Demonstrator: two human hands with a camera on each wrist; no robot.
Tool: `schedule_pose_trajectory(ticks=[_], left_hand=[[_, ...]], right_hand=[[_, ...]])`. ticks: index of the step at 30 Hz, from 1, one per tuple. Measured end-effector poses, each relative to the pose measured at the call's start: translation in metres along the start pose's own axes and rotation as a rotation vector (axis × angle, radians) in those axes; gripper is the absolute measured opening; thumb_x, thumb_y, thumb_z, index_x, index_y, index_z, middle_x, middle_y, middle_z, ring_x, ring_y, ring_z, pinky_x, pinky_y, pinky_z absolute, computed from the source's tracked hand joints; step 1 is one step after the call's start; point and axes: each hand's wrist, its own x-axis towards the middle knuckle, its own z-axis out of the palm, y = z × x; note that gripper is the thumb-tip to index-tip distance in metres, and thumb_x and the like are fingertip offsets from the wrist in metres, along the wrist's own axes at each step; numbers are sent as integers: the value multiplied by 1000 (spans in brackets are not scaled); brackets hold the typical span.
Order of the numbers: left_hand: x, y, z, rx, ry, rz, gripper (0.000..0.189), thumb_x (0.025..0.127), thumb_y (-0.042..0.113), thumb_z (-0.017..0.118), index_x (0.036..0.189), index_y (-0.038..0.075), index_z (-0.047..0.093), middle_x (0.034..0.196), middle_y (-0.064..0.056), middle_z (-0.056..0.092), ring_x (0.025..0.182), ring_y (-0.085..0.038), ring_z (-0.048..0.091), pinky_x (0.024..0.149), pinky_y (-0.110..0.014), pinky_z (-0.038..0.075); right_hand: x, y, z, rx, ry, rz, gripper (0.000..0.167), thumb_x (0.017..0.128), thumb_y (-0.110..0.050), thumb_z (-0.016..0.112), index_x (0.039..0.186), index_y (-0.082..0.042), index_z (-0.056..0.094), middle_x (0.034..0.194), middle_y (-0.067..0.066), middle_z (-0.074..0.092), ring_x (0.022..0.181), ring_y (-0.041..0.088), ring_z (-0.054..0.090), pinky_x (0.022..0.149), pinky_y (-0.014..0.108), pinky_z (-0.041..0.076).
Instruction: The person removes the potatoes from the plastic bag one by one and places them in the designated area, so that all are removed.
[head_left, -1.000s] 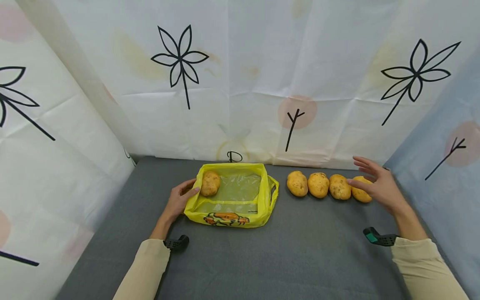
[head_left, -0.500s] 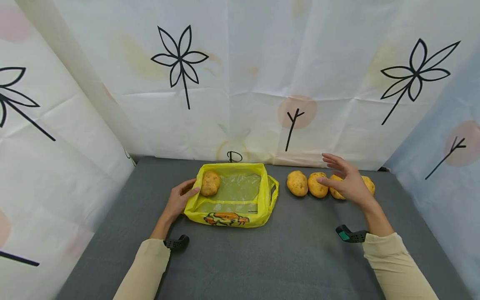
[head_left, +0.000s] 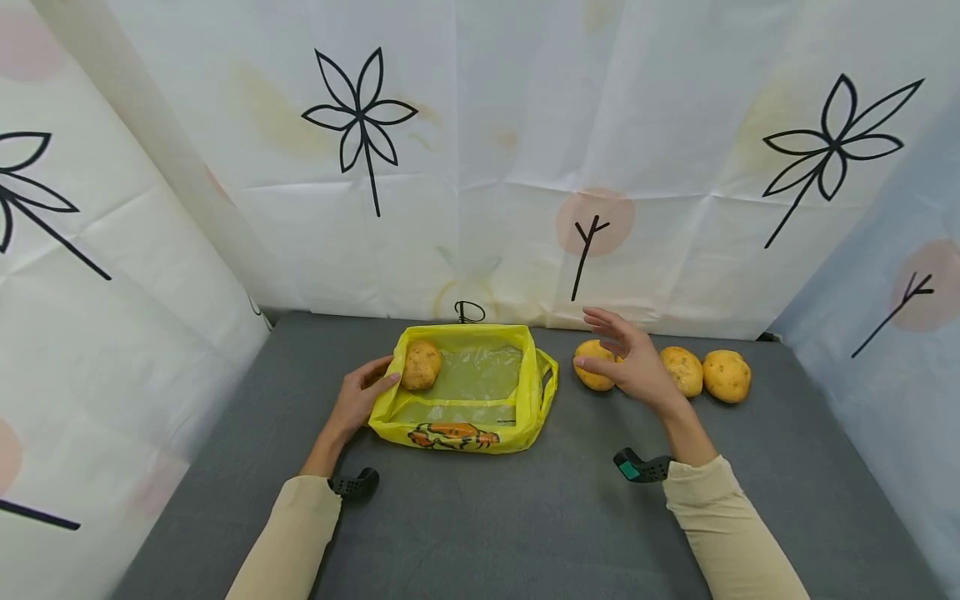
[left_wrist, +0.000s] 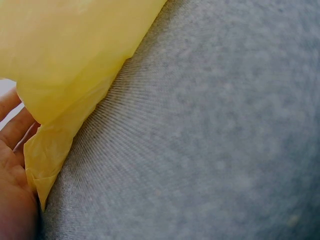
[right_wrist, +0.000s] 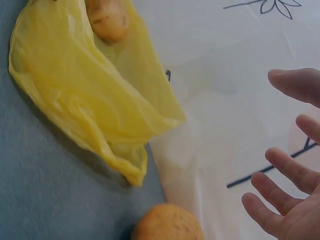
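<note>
A yellow plastic bag [head_left: 465, 412] lies open on the grey table, with one potato [head_left: 420, 365] in its back left corner. My left hand [head_left: 371, 383] grips the bag's left rim, thumb over the edge; in the left wrist view the palm [left_wrist: 12, 200] lies against the yellow plastic [left_wrist: 65, 60]. To the right of the bag is a row of potatoes. My right hand [head_left: 607, 346] hovers open, fingers spread, over the leftmost potato [head_left: 588, 371] and hides another behind it. Two more potatoes [head_left: 682, 371] [head_left: 726, 375] lie farther right. The right wrist view shows spread fingers [right_wrist: 280, 185] above a potato [right_wrist: 167, 222] beside the bag [right_wrist: 90, 100].
The grey cloth table [head_left: 525, 517] is enclosed on three sides by white curtains with flower prints [head_left: 360, 117]. A small black clip [head_left: 468, 312] sits at the back edge behind the bag. Bare grey cloth stretches in front of the bag and the potatoes.
My right hand has moved left along the row, from the rightmost potato to the leftmost ones, staying open. The left hand, bag and potatoes have not moved.
</note>
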Motion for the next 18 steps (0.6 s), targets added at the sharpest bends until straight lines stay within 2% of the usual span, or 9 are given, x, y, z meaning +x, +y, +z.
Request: schedule_pose_trajectory(ticks=[9, 18], left_hand=[[1, 0, 0, -7, -4, -1, 51, 104, 19, 60, 148, -5, 48, 145, -26, 51, 127, -37, 52, 86, -18, 47], [0, -1, 0, -7, -7, 5, 52, 104, 20, 61, 148, -5, 48, 146, -26, 50, 128, -38, 51, 87, -17, 46]], right_hand=[[10, -5, 35, 57, -44, 6, 74, 89, -6, 79, 154, -8, 43, 155, 18, 42, 141, 39, 38, 113, 61, 29], [19, -13, 60, 121, -84, -28, 73, 90, -5, 77, 154, -11, 44, 158, 14, 38, 143, 42, 35, 115, 61, 26]])
